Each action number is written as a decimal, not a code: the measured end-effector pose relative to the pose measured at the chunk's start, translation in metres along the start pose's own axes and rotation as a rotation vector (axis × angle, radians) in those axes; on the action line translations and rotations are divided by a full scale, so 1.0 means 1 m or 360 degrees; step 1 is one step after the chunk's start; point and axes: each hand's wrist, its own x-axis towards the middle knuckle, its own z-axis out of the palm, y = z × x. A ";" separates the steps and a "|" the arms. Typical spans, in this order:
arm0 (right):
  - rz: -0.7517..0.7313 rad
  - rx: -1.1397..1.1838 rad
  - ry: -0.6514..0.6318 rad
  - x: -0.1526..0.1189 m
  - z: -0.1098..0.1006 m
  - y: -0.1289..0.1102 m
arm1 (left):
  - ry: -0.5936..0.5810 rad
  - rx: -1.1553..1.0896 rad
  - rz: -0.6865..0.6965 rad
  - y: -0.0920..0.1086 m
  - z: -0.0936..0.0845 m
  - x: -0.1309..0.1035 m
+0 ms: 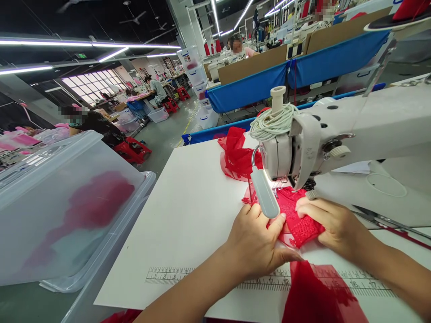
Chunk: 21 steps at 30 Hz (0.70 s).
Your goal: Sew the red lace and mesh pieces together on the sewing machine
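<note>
Red lace fabric [299, 226] lies bunched under the head of a white sewing machine [286, 152]. My left hand [254, 237] rests on the fabric's left side, palm down, its thumb and fingers apart. With its fingers curled, my right hand [332, 222] grips the lace on the right. A small grey lamp [266, 193] hangs in front of the needle area and hides part of it. More sheer red fabric [235, 154] is heaped behind the machine head, and another red piece [316, 291] hangs toward the front edge.
Dark-bladed scissors [387, 222] lie right of my right hand. A printed ruler [266, 283] runs along the front of the white table [161, 215]. At left stands a clear plastic bin [67, 215] with red fabric inside. Blue cloth troughs [249, 92] and co-workers are beyond.
</note>
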 end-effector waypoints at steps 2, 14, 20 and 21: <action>0.0022 0.0018 -0.0007 0.000 0.000 0.001 | 0.0025 0.0014 0.0009 -0.001 0.001 0.000; -0.0060 -0.0133 -0.0039 0.019 -0.013 -0.007 | -0.0005 0.0191 0.0028 0.000 0.005 0.003; -0.0007 -0.0107 -0.0050 0.017 -0.011 -0.006 | 0.0100 0.0249 0.0045 0.001 0.008 0.000; 0.0004 -0.0099 -0.0051 0.017 -0.011 -0.006 | 0.0112 0.0256 0.0045 0.001 0.009 0.000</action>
